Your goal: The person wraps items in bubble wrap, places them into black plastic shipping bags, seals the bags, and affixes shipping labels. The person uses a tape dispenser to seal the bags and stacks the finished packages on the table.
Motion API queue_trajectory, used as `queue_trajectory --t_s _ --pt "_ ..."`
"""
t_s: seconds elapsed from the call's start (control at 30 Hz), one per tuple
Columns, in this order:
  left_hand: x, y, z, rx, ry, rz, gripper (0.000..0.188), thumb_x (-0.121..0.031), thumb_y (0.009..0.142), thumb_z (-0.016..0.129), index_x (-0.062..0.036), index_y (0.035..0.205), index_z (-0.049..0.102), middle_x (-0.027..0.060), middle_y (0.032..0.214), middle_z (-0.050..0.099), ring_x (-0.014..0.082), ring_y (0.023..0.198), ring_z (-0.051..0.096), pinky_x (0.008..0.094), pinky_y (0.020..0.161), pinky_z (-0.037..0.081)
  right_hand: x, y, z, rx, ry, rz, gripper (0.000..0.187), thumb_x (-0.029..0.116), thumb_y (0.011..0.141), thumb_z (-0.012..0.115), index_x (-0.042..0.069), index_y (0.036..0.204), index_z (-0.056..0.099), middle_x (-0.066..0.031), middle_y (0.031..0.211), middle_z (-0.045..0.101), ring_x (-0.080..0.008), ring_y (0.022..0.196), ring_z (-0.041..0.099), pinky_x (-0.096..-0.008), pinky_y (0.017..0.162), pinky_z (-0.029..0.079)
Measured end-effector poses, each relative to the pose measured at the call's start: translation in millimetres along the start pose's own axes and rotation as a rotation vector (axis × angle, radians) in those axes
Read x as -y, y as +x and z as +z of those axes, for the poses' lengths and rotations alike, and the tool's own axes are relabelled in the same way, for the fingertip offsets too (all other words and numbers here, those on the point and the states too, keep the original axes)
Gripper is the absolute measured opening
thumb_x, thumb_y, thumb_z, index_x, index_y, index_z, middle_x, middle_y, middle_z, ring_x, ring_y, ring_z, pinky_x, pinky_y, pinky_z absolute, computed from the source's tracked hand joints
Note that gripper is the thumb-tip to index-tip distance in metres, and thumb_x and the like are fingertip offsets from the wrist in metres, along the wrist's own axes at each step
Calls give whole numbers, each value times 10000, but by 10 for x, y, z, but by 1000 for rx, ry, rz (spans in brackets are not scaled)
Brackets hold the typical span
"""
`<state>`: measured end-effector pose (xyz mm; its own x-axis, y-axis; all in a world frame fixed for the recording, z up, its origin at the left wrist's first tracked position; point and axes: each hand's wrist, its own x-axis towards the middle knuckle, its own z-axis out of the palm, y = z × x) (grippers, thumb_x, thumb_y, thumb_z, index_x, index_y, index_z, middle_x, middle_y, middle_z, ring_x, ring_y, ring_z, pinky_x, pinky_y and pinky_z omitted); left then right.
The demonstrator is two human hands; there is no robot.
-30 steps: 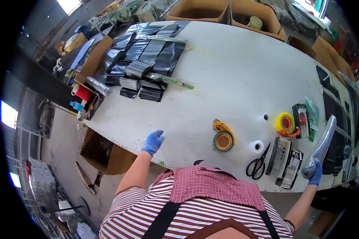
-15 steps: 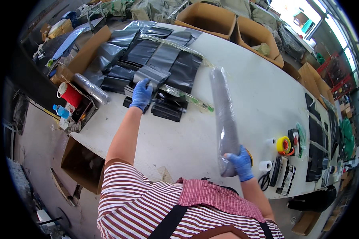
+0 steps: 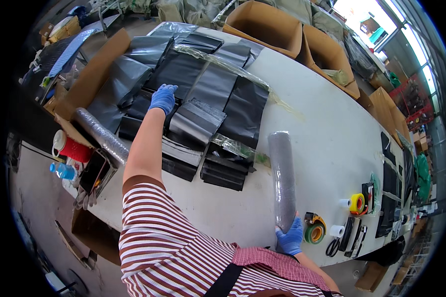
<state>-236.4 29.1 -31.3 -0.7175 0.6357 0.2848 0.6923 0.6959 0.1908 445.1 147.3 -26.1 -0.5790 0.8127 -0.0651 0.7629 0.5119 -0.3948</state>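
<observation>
Presently we log clock positions from the view's centre. Our right grip (image 3: 289,238), at 5 o'clock, is closed around the near end of a grey roll (image 3: 282,175) in clear plastic wrap. The roll lies at 4 o'clock, its far end aimed at 12; we cannot tell whether it touches the desk (image 3: 312,123). Our left grip (image 3: 163,99), at 10 o'clock, is over black plastic sheets (image 3: 178,74); we cannot tell whether it grips any. Stacks of folded black film (image 3: 224,173) sit between 6 and 9 o'clock. Just beside the right grip, at its 3 o'clock, we note a tape dispenser (image 3: 309,218); scissors (image 3: 333,247) lie farther out. At 9 o'clock: a silvery roll (image 3: 101,134) and a red jug (image 3: 78,151).
</observation>
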Motion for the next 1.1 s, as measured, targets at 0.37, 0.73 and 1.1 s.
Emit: queue_trajectory --t_s 0.37,0.73,1.1 --pt "-1 -261 -646 130 66 82 81 -152 858 610 -124 916 659 112 812 657 294 926 633 458 1072 317 143 67 -2 10 47 71 951 220 673 800 -32 1437 294 -230 1320 465 -372 1220 463 -420 1054 356" --pt "455 -1882 -746 292 -191 -91 149 -159 866 557 -48 952 606 205 935 629 405 856 604 474 774 497 -23 45 43 11 77 38 988 205 669 800 -30 1462 260 -229 1365 446 -356 1259 448 -389 1069 343" --pt "177 -1361 -750 145 -133 -537 742 -73 837 624 -238 1480 293 194 975 630 382 864 643 473 779 514 95 36 4 -13 82 70 968 208 664 800 -33 1450 288 -218 1318 497 -349 1215 493 -379 1042 376"
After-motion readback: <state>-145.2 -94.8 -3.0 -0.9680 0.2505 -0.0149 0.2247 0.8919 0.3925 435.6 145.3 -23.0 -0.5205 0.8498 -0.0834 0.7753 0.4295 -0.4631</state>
